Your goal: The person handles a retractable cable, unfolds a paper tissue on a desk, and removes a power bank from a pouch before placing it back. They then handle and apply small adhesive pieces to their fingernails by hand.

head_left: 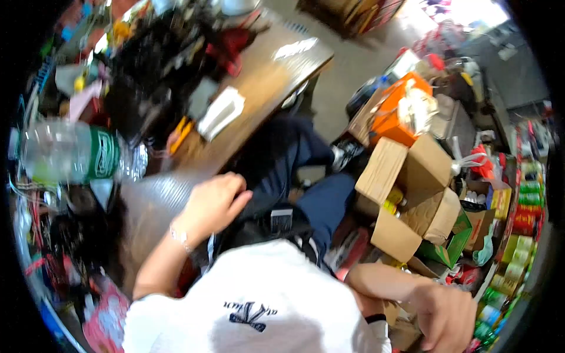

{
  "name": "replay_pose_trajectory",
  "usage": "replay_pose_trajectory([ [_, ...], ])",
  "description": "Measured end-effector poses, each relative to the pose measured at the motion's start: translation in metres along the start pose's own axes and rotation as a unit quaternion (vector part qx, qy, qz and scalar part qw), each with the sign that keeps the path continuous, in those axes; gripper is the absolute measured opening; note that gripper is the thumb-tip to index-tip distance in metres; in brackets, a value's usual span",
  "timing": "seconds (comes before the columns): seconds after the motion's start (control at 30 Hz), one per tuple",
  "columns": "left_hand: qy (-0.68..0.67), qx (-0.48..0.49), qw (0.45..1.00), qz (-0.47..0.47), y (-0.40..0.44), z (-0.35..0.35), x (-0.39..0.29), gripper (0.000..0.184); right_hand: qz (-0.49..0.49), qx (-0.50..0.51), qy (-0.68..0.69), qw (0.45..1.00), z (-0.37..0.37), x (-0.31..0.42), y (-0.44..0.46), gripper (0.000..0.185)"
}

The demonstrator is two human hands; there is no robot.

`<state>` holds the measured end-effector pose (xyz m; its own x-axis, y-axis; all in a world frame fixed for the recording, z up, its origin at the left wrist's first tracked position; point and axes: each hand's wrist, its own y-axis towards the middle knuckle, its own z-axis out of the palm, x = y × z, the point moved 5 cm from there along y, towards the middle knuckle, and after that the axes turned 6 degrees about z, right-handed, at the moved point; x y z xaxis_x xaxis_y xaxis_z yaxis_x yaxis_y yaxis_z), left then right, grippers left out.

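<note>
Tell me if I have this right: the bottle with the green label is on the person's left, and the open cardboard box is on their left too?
Not quite: the open cardboard box is on the person's right, the same side as their right hand, as the head view shows. The bottle with the green label is on their left, as you say.

The head camera looks steeply down over both hands [216, 205] [445, 317].
</note>
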<state>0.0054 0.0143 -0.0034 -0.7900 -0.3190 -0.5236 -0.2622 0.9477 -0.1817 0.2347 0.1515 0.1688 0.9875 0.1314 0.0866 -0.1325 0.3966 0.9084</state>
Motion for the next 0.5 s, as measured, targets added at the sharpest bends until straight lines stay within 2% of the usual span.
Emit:
replay_pose_trajectory([
  [0.03,-0.013,0.007,1.0,0.003,-0.002,0.001,0.001,0.018,-0.001,0.016,-0.015,1.0,-0.008,0.008,-0.015,0.019],
  [0.07,-0.025,0.013,1.0,0.011,-0.003,0.004,0.003,0.018,0.136,0.067,0.013,0.988,-0.013,-0.001,-0.022,0.018],
  [0.13,-0.048,0.043,0.998,0.024,-0.003,0.011,0.01,0.017,0.379,0.183,0.079,0.904,-0.019,-0.022,-0.049,0.015],
  [0.17,-0.045,0.053,0.997,0.025,-0.005,0.016,0.012,0.017,0.388,0.175,0.088,0.901,-0.024,-0.025,-0.062,0.015],
  [0.2,-0.052,0.059,0.997,0.017,-0.005,0.018,0.014,0.017,0.469,0.137,-0.055,0.871,-0.039,-0.037,-0.083,0.008],
  [0.23,-0.056,0.078,0.995,0.026,-0.005,0.02,0.015,0.017,0.538,0.096,-0.198,0.814,-0.054,-0.046,-0.105,0.003],
  [0.27,-0.059,0.098,0.993,0.036,-0.005,0.023,0.016,0.017,0.591,0.055,-0.335,0.732,-0.07,-0.051,-0.128,0.007],
  [0.33,-0.067,0.11,0.991,0.041,-0.003,0.027,0.017,0.017,0.629,0.04,-0.469,0.619,-0.083,-0.067,-0.166,0.009],
  [0.4,-0.065,0.101,0.989,0.084,0.0,0.027,0.013,0.017,0.667,0.038,-0.485,0.565,-0.086,-0.071,-0.197,0.013],
  [0.43,-0.062,0.105,0.989,0.08,0.002,0.027,0.013,0.017,0.66,0.068,-0.521,0.537,-0.086,-0.071,-0.206,0.018],
  [0.5,-0.07,0.103,0.987,0.101,0.005,0.024,0.01,0.016,0.646,0.119,-0.56,0.505,-0.086,-0.071,-0.216,0.037],
])
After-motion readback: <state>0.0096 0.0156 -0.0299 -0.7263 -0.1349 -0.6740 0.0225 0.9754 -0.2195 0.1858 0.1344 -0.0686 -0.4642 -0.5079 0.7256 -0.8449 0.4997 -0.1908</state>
